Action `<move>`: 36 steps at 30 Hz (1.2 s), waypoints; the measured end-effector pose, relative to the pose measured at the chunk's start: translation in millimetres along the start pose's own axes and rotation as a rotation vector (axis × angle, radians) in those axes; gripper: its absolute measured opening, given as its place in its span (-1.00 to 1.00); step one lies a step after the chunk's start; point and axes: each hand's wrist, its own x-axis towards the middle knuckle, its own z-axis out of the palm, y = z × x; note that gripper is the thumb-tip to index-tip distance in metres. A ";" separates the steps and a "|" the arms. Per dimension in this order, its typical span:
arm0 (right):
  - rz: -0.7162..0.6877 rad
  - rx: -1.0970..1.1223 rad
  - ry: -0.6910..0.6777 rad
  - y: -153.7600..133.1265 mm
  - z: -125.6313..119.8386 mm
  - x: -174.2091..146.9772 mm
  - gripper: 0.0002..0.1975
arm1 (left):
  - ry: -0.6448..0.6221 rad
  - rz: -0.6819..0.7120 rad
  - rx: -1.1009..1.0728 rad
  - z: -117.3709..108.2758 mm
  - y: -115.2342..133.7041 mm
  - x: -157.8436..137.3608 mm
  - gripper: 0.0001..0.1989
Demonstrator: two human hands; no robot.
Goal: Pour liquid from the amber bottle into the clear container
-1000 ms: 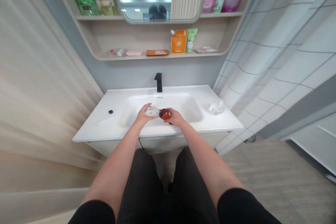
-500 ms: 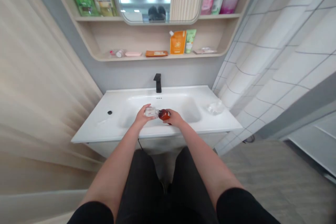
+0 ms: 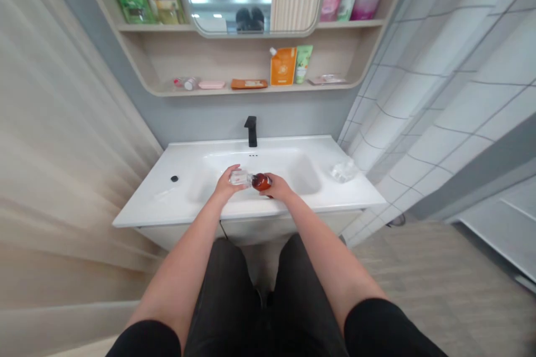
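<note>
- Above the front part of the white sink (image 3: 307, 173), the left hand (image 3: 224, 184) and right hand (image 3: 280, 187) face each other, each with a bottle.
- The left hand curves around a clear bottle (image 3: 239, 178), fingers on its far side and thumb on the near side, the gap between them only as wide as the bottle, which lies on its side with its narrow end toward the right.
- The right hand is wrapped around a reddish-brown bottle (image 3: 262, 182), its dark neck directed to the left; the palm hides part of it.
- The two narrow ends come together between the hands; whether they touch or one sits inside the other, I cannot tell.
- Behind the sink stands a black faucet (image 3: 251, 131), beyond both bottles.
- Left of the basin, on the counter (image 3: 142, 206), lies a small round black piece (image 3: 174, 178).
- To the right of the basin sits crumpled clear plastic (image 3: 344, 171).
- On the lower shelf (image 3: 234, 91), an orange pouch (image 3: 283, 66) stands beside a green tube (image 3: 303, 64), with a flat orange packet (image 3: 249, 84) lying to their left.
</note>
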 end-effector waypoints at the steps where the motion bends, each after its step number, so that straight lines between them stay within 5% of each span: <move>1: -0.003 -0.002 0.002 0.1 -0.1 -0.1 -0.24 | -0.001 -0.002 -0.001 0.1 -0.1 0.1 -0.04; 36: -0.009 -0.029 -0.001 3.7 0.1 2.3 -0.23 | -0.032 -0.001 -0.074 -3.5 -11.3 4.9 0.09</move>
